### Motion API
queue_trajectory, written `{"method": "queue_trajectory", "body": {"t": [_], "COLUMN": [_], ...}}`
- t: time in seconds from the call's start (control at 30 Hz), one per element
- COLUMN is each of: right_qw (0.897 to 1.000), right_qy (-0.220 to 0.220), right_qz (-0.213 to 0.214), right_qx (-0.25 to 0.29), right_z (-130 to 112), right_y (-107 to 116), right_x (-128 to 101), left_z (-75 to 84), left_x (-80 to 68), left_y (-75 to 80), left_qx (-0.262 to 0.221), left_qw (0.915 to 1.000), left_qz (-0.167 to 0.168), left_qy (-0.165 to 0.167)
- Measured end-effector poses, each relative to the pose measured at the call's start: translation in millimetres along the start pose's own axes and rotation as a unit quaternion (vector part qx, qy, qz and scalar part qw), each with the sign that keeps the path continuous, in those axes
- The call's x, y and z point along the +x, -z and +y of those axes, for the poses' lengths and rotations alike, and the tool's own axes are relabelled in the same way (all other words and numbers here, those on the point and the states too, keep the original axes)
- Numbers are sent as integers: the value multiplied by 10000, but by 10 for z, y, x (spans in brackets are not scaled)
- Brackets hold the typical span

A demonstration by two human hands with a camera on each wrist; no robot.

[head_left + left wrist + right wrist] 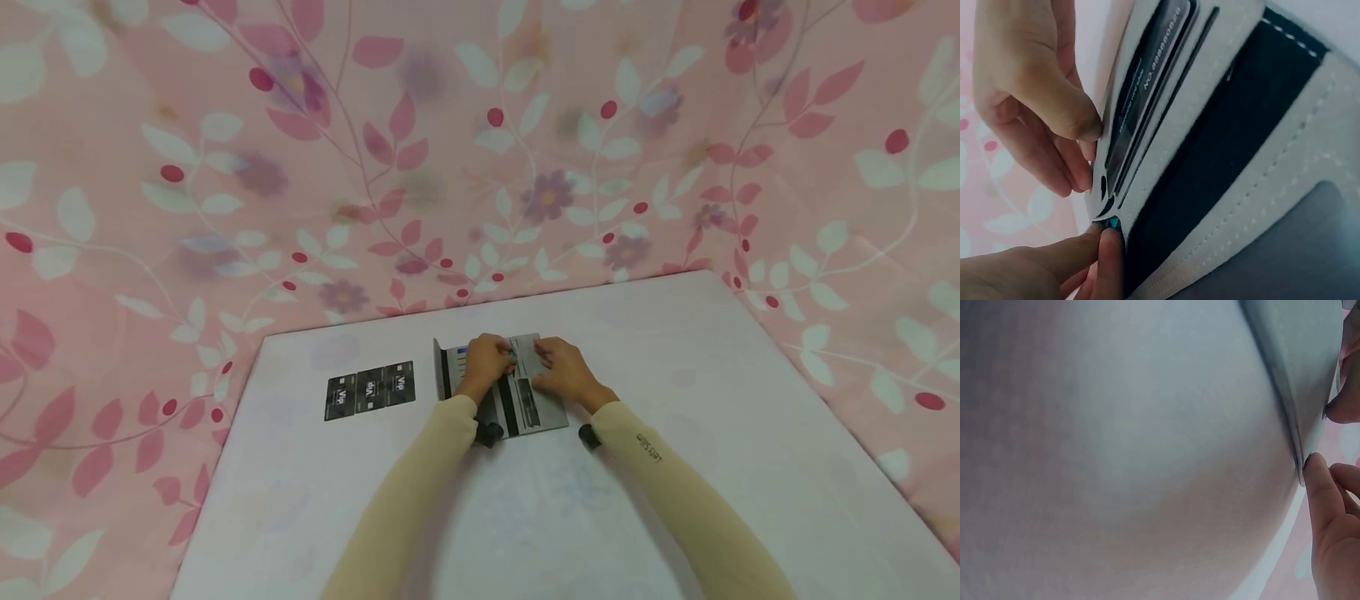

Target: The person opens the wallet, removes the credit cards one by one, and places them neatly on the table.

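A grey wallet point(555, 410) lies opened out on the table, with black bands across its inside. My left hand point(487, 364) is over its middle. The fingertips pinch a small teal piece point(1112, 222) at a slot; most of it is hidden, so its kind is unclear. At the right part of the wallet, my right hand point(567, 372) holds the edge with thumb and fingers. A dark card with a printed number point(1159, 62) sits in a wallet pocket near the right hand. In the right wrist view, the wallet's edge point(1291, 425) meets a fingertip.
Black VIP cards point(371, 390) lie in a row on the white table point(300, 500), left of the wallet. Behind and beside the table hangs pink floral cloth point(420, 167). Both forearms wear pale sleeves, with black wrist devices point(490, 434) at the cuffs.
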State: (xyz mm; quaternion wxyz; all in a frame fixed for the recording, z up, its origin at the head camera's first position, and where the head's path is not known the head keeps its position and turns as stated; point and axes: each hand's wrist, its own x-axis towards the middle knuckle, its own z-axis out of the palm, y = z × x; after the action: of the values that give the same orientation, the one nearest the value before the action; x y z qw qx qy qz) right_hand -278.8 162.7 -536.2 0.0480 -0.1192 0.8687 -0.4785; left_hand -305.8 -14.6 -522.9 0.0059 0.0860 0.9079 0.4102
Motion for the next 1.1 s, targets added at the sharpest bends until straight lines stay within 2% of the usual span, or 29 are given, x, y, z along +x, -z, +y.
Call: {"method": "queue_trajectory", "body": {"t": [0.1, 0.27, 0.5, 0.6, 0.7, 0.8, 0.87, 0.9, 0.93, 0.97, 1.03, 1.1], "right_qw": [10000, 10000, 10000, 10000, 9999, 9999, 9999, 9999, 10000, 10000, 10000, 9999], "right_qy": [-1, 44, 39, 47, 23, 11, 8, 1, -14, -38, -45, -68], "right_qz": [-30, -54, -35, -67, -98, -113, -87, -67, -48, -38, -56, -82], "right_qx": [24, -14, -38, -17, -26, -76, -100, -88, -70, -48, -48, -17], "right_z": [-6, -11, -1, 7, 7, 0, -1, -4, -7, -9, -6, -8], "right_y": [0, -2, -7, -21, -22, -4, 10, 14, 17, 17, 26, 48], "right_x": [8, 20, 18, 20, 25, 24, 19, 15, 11, 8, 8, 6], "left_z": [28, 64, 42, 35, 36, 43, 48, 47, 48, 46, 32, 18], "left_x": [25, 63, 16, -12, -19, -22, -22, -21, -20, -22, -19, -6], "left_y": [0, 14, 32, 35, 39, 47, 52, 55, 57, 60, 62, 65], "left_qx": [357, 822, 1034, 1283, 1337, 768, -31, -421, -855, -1387, -2281, -2897], "left_qw": [9993, 9966, 9945, 9913, 9904, 9970, 9992, 9971, 9924, 9832, 9605, 9388], "left_qz": [105, -52, -145, -196, -94, 21, -27, -79, -138, -189, -186, -131], "left_qy": [-24, 73, -107, -235, -344, -55, 392, 622, 875, 1174, 1586, 1861]}}
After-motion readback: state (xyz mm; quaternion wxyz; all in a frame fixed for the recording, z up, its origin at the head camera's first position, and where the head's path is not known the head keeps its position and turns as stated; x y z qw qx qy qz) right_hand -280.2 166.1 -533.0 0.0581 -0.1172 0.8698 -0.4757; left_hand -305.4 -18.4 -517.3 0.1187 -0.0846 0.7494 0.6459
